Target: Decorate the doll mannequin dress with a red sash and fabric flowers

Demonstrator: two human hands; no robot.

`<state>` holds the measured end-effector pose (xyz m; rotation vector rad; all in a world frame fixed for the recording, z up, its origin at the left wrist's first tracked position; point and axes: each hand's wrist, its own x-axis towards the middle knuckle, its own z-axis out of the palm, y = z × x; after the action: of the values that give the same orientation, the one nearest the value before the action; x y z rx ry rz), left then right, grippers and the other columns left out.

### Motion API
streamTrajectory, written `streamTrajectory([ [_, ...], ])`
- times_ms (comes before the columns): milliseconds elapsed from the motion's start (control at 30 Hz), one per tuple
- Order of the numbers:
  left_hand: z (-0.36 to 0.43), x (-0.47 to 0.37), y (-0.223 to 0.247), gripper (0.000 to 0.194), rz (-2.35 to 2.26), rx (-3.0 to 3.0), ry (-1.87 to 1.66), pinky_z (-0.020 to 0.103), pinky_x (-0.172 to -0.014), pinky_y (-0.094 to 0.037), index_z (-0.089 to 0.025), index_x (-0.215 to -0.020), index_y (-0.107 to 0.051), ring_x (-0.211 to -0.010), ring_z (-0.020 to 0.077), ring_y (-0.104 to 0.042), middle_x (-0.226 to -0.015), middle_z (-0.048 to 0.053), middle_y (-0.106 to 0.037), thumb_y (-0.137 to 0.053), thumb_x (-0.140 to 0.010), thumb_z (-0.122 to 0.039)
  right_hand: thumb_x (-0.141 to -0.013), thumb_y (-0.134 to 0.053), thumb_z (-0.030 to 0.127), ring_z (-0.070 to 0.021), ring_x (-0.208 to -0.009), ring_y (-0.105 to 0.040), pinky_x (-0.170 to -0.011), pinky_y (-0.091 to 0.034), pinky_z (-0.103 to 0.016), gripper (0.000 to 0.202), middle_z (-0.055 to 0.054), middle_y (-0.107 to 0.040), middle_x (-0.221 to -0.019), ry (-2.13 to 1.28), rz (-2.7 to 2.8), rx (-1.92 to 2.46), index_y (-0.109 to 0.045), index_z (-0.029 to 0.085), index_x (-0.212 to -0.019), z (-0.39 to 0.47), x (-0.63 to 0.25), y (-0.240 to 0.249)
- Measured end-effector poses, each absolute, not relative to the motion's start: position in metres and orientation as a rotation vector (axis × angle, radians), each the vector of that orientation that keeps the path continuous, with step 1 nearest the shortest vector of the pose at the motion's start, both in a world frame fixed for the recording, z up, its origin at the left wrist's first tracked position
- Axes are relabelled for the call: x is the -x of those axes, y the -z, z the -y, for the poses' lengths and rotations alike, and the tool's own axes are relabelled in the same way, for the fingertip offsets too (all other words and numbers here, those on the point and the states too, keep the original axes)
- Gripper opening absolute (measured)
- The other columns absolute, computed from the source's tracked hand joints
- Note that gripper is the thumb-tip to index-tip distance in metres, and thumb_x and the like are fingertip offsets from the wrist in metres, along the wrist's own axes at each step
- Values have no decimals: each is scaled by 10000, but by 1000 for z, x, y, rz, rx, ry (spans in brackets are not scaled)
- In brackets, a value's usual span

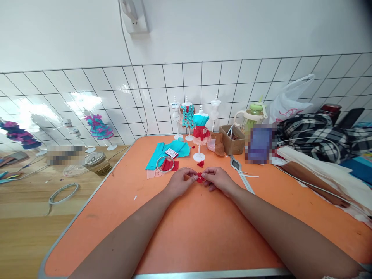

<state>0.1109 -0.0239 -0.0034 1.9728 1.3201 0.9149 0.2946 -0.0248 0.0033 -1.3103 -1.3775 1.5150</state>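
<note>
Between my fingertips is a small gathered piece of red crepe paper (200, 178). My left hand (182, 181) pinches its left side and my right hand (217, 179) pinches its right side, just above the orange table (174, 236). Another red scrap (200, 164) lies right behind it. Farther back stands a miniature dress form (201, 131) wearing a turquoise top and a red and pink skirt. To the left, a roll of tape (165, 164) rests on folded turquoise paper (181, 148) and red paper, with a small white card (171, 153) beside it.
More miniature dress forms (188, 120) line the tiled wall. A cardboard box (232, 140), scissors (236, 164), a green-lidded jug (255, 112) and checked cloth (302, 128) crowd the right. On the wooden table at left are a glass jar (97, 162) and another tape roll (64, 193).
</note>
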Motion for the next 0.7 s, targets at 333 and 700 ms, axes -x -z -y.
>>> streamTrajectory([
  [333,23,-112,2,173,-1402,-1864,-996,269,-743,-472,-193,-775,-666,-809,173,-611,-823,22,-672,-570,-779,-337,-764,-647,349,-97,-527,-589,-415,-474,-181,194,-16,-632,-682,-1515,1291,1330,-574,170,-770,23,-293,0],
  [700,26,-101,-8,133,-1672,-2287,-630,312,-677,-412,-217,-825,-655,-762,211,-558,-760,37,-611,-581,-715,-211,-747,-613,254,-118,-639,-540,-546,-336,-222,95,10,-624,-693,-654,2057,1549,-656,223,-827,19,-304,2],
])
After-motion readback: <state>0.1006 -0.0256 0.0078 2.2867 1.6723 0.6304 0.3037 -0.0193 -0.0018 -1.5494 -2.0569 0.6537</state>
